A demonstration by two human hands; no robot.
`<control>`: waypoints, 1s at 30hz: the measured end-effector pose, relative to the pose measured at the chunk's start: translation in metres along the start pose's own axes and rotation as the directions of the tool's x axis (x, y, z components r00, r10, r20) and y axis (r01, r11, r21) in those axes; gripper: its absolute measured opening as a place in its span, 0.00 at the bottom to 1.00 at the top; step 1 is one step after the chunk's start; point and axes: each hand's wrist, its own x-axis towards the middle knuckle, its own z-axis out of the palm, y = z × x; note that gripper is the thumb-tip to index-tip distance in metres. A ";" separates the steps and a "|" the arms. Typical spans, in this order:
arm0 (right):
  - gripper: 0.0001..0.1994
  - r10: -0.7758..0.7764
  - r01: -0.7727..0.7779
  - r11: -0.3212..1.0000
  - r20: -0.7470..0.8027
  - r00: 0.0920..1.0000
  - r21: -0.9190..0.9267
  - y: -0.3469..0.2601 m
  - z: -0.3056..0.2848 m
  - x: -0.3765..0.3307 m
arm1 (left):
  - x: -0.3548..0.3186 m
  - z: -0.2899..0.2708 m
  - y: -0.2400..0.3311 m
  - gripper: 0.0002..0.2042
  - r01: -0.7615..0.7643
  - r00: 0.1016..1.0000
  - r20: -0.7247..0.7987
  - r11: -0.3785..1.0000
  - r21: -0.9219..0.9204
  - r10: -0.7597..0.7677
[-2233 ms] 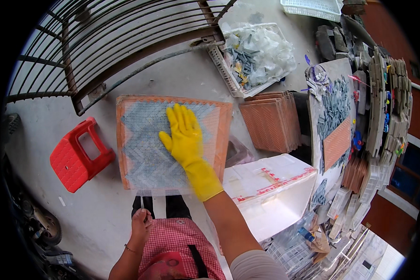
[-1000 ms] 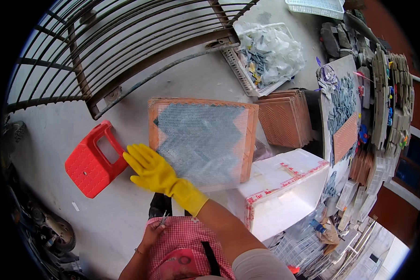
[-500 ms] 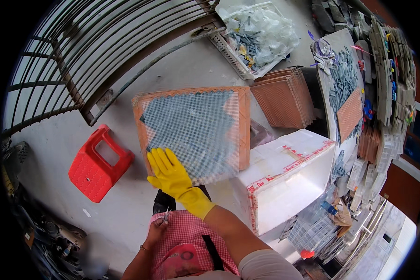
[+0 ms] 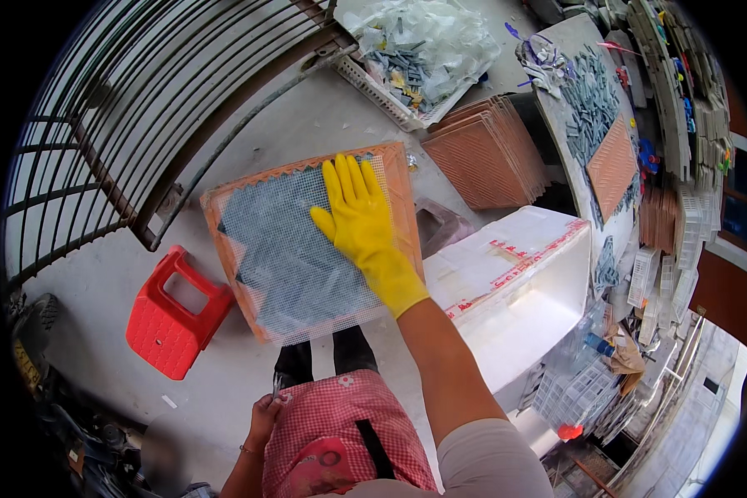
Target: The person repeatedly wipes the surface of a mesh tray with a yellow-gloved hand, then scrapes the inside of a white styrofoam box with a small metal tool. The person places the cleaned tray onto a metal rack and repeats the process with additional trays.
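My right hand, in a yellow rubber glove, lies flat with fingers stretched out on a white mesh sheet. Under the mesh, grey-blue strip tiles make a zigzag-edged panel. A terracotta-coloured board carries the tiles, its rim showing around them. My bare left hand is closed low at my left side, by the pink checked apron. Its fingers grip a small metal tool, perhaps scissors, mostly hidden.
A red plastic stool stands on the left, below a metal grille. Right of the board are a white foam box and stacked terracotta boards. Beyond lie a white crate with tile strips and plastic, and a tile-strewn table.
My gloved right hand has moved from the board's near left corner up to its far right part. The board appears turned and further left in view. My left hand still grips the metal tool.
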 end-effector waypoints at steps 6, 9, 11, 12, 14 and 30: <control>0.33 -0.217 0.152 0.948 0.219 0.951 0.280 -0.098 0.018 -0.086 | 0.005 0.028 -0.001 0.07 -0.066 0.996 0.060 0.992 0.111 0.060; 0.33 -0.345 0.291 0.916 0.174 0.922 0.275 -0.095 0.035 -0.042 | 0.002 0.031 0.000 0.07 -0.001 0.999 0.048 0.993 0.117 -0.005; 0.33 -0.291 0.274 0.933 0.042 0.956 0.233 -0.081 0.038 -0.003 | -0.005 0.031 0.011 0.08 0.023 0.999 0.025 0.991 0.135 -0.026; 0.32 -0.244 0.239 0.943 -0.006 0.970 0.234 -0.070 0.037 0.017 | -0.006 0.025 0.006 0.08 0.034 0.999 0.010 0.989 0.147 -0.036; 0.31 -0.135 0.151 0.975 -0.107 0.985 0.161 -0.035 0.032 0.052 | -0.003 0.012 0.000 0.08 0.015 1.000 -0.014 0.986 0.164 -0.013; 0.34 -0.174 0.134 0.952 0.128 0.976 0.274 -0.119 0.035 -0.093 | 0.009 0.031 -0.011 0.08 -0.073 0.995 0.072 0.983 0.170 0.062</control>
